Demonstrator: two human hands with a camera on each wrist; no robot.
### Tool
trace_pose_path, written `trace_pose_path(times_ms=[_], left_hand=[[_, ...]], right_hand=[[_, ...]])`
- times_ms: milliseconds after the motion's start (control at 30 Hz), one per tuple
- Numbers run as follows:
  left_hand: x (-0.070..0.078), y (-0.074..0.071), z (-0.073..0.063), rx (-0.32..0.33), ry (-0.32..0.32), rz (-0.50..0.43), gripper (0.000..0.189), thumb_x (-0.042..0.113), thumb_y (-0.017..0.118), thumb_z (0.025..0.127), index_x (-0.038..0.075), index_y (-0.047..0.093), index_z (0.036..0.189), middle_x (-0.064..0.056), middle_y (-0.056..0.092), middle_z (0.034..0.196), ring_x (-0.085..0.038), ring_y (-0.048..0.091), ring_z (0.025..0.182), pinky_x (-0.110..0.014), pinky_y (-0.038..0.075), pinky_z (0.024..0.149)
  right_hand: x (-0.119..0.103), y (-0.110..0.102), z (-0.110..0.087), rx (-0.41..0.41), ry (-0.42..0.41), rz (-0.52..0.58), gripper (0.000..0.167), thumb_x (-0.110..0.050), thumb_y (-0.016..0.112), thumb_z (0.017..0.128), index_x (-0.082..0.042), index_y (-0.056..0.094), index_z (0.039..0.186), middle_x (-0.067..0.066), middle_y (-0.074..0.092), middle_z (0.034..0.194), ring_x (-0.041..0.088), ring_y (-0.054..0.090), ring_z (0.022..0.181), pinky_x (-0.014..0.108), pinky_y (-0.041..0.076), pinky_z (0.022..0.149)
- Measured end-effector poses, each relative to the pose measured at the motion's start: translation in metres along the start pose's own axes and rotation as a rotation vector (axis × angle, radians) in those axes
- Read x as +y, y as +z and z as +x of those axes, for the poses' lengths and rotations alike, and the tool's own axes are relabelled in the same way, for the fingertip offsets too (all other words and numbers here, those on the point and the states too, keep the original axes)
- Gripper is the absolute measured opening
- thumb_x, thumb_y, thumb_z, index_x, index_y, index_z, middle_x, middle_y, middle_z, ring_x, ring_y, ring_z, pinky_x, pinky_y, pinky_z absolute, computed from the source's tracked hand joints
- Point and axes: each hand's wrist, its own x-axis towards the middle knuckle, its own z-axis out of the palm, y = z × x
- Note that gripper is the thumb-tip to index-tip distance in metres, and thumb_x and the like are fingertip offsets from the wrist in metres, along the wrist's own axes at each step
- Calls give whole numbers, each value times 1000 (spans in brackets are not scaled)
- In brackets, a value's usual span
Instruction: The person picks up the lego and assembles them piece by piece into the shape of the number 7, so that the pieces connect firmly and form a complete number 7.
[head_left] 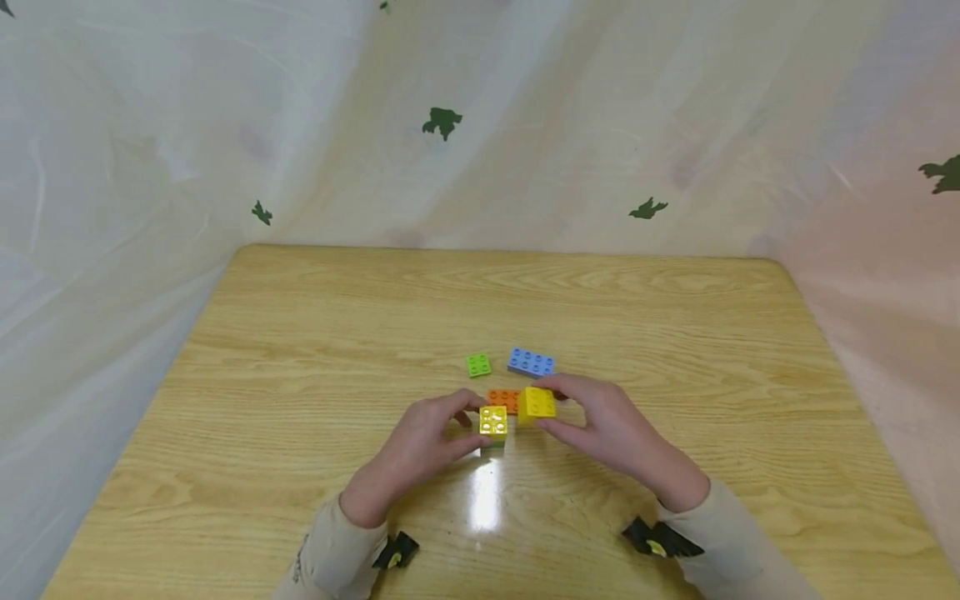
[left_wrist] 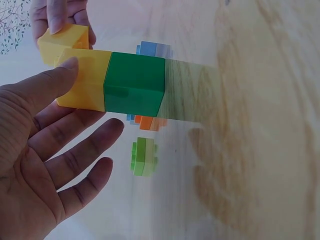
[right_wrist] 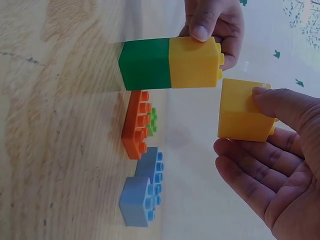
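My left hand [head_left: 431,433] pinches a yellow brick [left_wrist: 85,80] between thumb and fingers. That brick sits on top of a green brick [left_wrist: 134,82], whose underside appears to stand on the tabletop. With thumb and fingers my right hand [head_left: 603,421] grips a second yellow brick [right_wrist: 245,110], tilted and held above the table. In the right wrist view it is close to the studs of the first yellow brick, with a small gap between them. An orange brick [head_left: 502,400] lies just behind the two yellow ones, partly hidden by them in the head view.
Farther back on the wooden table [head_left: 300,333] lie a flat lime-green brick [head_left: 478,365] and a blue brick [head_left: 531,362]. The right wrist view shows a nearer light-blue block [right_wrist: 135,202] beside the blue one. A pale curtain [head_left: 525,183] with leaf shapes surrounds the table.
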Motion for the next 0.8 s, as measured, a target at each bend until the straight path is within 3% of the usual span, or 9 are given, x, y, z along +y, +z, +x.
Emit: trace_pose_path(times_ms=[267,567,800], left_hand=[[1,-1,0,-6,8,-17,36,24,78,83,15,64,115,2,70,110,-14,67,90,-33,55,81],[1,-1,-1,-7,10,-16,36,25,78,83,15,64,115,3,70,110,-12,66,89,-32,55,81],[-2,1,-1,0,29,-15,34,24,78,84,15,65,113,3,70,109,-13,66,88,-33,55,79]], right_hand=[[-6,0,5,27,-69,44,40,-17,77,85,-9,65,122,3,69,115,17,66,96,43,56,80],[-12,7,12,46,-141,87,40,-13,81,80,-10,66,118,2,69,115,16,66,98,37,57,83],[-14,11,16,28,-169,106,40,-14,80,81,-10,65,118,0,69,113,14,66,96,36,57,81]])
